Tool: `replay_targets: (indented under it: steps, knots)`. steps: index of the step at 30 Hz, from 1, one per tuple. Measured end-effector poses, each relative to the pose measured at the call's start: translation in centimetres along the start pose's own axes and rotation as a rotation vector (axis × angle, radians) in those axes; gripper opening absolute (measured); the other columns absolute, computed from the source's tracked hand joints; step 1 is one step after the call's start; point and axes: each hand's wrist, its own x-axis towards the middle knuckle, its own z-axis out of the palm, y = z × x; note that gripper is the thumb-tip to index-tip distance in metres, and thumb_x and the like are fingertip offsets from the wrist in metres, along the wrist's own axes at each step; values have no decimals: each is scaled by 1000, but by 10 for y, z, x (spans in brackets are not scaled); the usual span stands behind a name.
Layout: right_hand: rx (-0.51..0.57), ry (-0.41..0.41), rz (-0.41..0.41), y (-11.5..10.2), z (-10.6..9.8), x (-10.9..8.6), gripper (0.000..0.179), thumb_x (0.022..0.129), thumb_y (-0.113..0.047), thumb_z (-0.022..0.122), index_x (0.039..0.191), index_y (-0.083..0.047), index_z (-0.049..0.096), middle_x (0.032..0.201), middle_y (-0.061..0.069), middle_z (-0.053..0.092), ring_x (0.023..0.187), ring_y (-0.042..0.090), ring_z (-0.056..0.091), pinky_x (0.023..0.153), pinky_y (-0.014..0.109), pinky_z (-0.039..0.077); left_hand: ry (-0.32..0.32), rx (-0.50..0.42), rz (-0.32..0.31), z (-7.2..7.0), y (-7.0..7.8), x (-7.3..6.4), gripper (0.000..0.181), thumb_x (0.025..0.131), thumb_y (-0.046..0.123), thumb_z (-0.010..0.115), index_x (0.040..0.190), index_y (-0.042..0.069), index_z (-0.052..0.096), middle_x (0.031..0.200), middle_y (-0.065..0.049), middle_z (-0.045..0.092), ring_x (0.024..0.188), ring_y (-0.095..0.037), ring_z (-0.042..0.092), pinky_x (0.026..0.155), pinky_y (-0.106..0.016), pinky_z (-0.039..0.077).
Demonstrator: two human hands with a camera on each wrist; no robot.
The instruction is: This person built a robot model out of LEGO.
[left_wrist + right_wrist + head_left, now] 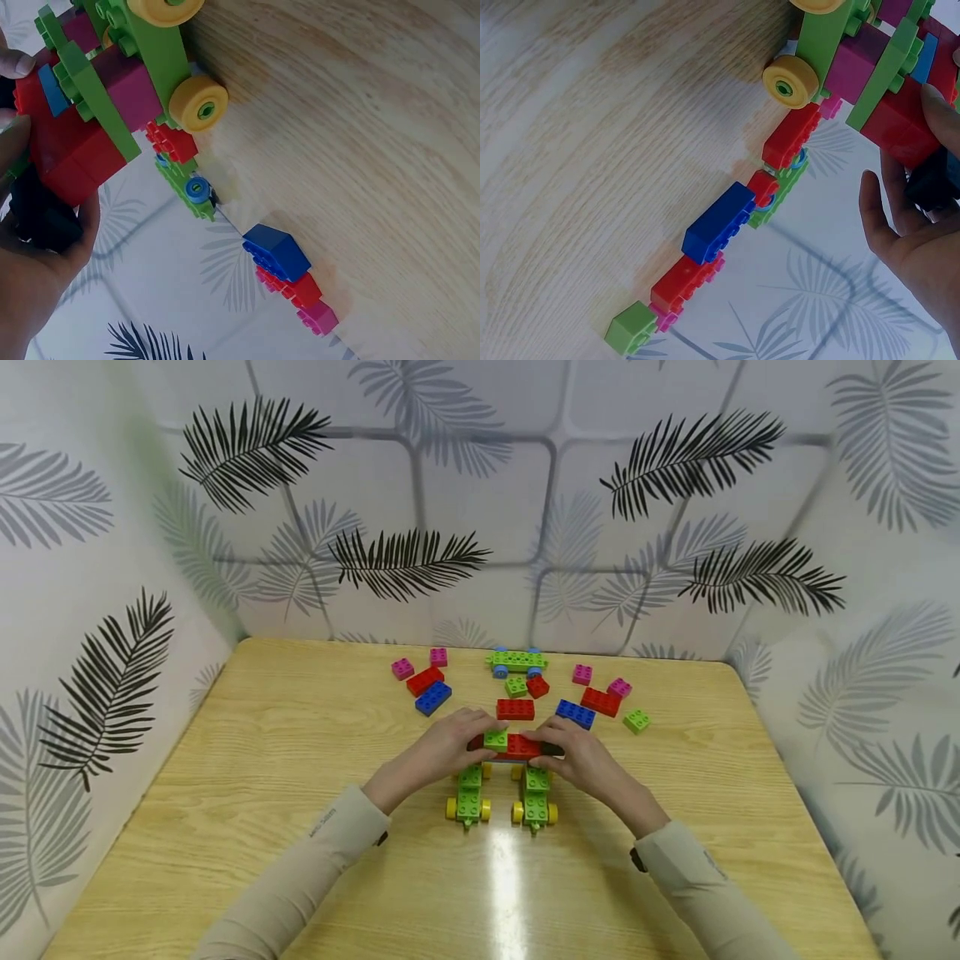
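Note:
A toy-brick structure stands in the middle of the table, on two light green wheeled bases (469, 802) with yellow wheels (199, 103). Purple bricks (855, 64), green plates (885, 79) and red bricks (79, 161) are stacked above. My left hand (455, 743) pinches a small light green brick (495, 741) at the top, thumb in front and fingers behind. At the right end, my right hand (573, 750) grips a red brick (522, 746) of the top layer. A black piece (45, 214) shows by the left palm, another (934, 180) by the right.
Behind the structure lie a red brick (515, 709), a small green brick (516, 686), and a green base with blue wheels (517, 661). Blue bricks (433, 697), red bricks (601, 701) and pink bricks (402, 669) lie to both sides. A patterned wall (480, 602) borders the table's back edge.

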Motion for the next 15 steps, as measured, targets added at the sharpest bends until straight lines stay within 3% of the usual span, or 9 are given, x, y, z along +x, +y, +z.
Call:
replay_targets:
  steps: [9, 15]
  knots:
    - [-7, 7, -4, 3, -3, 6, 37, 83, -17, 76, 119, -10, 69, 101, 2, 62, 84, 14, 57, 74, 29, 53, 85, 39, 48, 3, -4, 1, 42, 90, 21, 69, 129, 9, 60, 121, -5, 63, 106, -21, 58, 91, -34, 49]
    - [-7, -28, 25, 2, -1, 0, 39, 83, -19, 76, 120, -12, 68, 103, 2, 62, 88, 14, 58, 79, 30, 54, 98, 153, 57, 11, -1, -6, 47, 92, 27, 66, 136, 15, 56, 122, -3, 61, 113, -22, 52, 97, -37, 45]
